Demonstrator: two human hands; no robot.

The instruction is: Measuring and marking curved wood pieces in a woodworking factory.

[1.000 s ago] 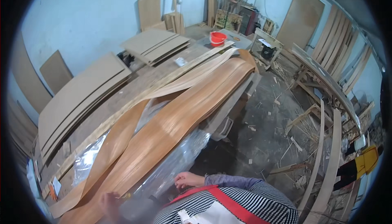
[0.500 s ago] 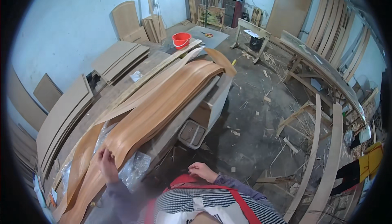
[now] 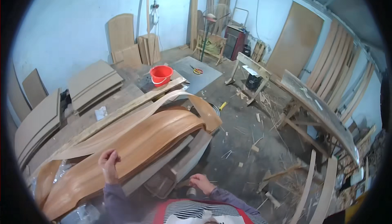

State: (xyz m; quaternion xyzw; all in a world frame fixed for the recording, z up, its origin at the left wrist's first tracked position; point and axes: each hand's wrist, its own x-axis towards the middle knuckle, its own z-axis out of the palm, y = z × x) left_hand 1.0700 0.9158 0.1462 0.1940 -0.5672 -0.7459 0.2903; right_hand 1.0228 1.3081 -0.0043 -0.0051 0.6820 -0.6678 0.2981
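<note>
My left hand (image 3: 109, 166) hovers over a long stack of reddish-brown wood veneer sheets (image 3: 134, 136), fingers curled in toward the thumb. Nothing shows between its fingers. The sheets sag and ripple along a low bench, and one loose strip (image 3: 208, 115) curls over at their far end. My right hand (image 3: 201, 183) is held in front of my apron (image 3: 196, 207), its fingers loosely closed and nothing visible in them. Below it, close to the hand, is a small pale round object (image 3: 191, 191). Clear plastic wrap (image 3: 83, 214) lies by the near end of the veneer.
A red bucket (image 3: 161, 76) stands beyond the veneer, with scissors (image 3: 197, 71) on a grey sheet nearby. Stacked boards (image 3: 94, 83) lie to the left. A long workbench (image 3: 318, 105) and leaning planks (image 3: 332, 64) are at right. Wood scraps (image 3: 255, 148) litter the floor.
The whole view has tilted up and shifted, so the veneer and bucket sit lower. Both hands keep nearly the same poses. Less of the yellow-clothed person at right shows.
</note>
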